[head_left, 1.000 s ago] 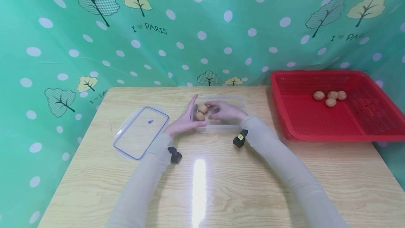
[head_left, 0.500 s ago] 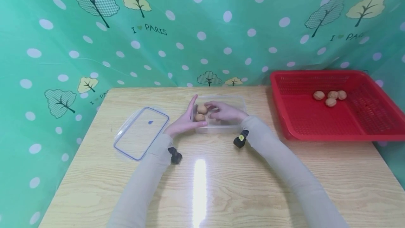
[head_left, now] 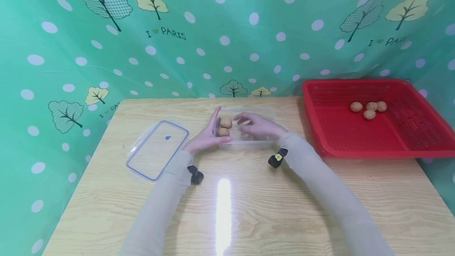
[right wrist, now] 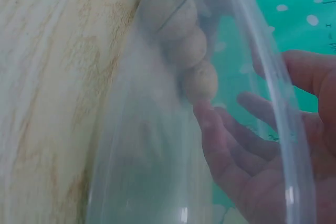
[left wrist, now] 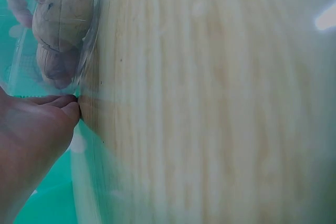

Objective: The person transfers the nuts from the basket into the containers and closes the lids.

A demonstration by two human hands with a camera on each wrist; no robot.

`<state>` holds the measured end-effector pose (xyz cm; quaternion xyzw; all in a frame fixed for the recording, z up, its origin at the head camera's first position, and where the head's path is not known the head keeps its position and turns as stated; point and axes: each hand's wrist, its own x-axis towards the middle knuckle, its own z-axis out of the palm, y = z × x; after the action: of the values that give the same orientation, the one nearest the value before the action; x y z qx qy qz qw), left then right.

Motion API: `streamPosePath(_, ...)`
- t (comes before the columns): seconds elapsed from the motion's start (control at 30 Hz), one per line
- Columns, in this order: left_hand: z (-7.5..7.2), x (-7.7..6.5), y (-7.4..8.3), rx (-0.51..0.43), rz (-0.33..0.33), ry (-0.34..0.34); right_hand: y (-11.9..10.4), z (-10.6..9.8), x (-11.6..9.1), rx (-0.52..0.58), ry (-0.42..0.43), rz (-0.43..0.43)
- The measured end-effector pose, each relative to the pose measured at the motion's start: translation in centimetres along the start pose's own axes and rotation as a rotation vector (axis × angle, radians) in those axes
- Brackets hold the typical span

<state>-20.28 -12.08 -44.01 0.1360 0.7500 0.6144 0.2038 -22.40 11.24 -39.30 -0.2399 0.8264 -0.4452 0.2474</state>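
Note:
A clear plastic food container (head_left: pixel 249 144) stands at the back middle of the table. In its left end lie walnuts (head_left: pixel 226 123); three show in a row through the wall in the right wrist view, the nearest walnut (right wrist: pixel 201 83) by the fingertips. My left hand (head_left: pixel 205 139) spans the container's left end, fingers straight along that side and thumb at the front rim. Inside the container my right hand (head_left: pixel 258 125) hangs with fingers spread and loosely bent, nothing between them, just right of the walnuts.
A clear lid (head_left: pixel 158 149) with a blue seal lies on the table left of the container. At the right stands a red plastic basket (head_left: pixel 350 137) with several walnuts (head_left: pixel 369 114) in it. A green patterned curtain (head_left: pixel 199 19) hangs behind.
My right hand has drawn back slightly to the right, its fingers coming away from the walnuts in the container. My left hand has stayed at the left end.

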Motion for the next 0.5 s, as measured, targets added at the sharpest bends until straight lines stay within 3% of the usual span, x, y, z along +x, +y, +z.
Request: streamPosePath(0.5, 0.0, 0.0, -0.1, -0.003, 0.016, -0.008, 0.7, -0.4, -1.5, 0.014, 0.049, -0.088)
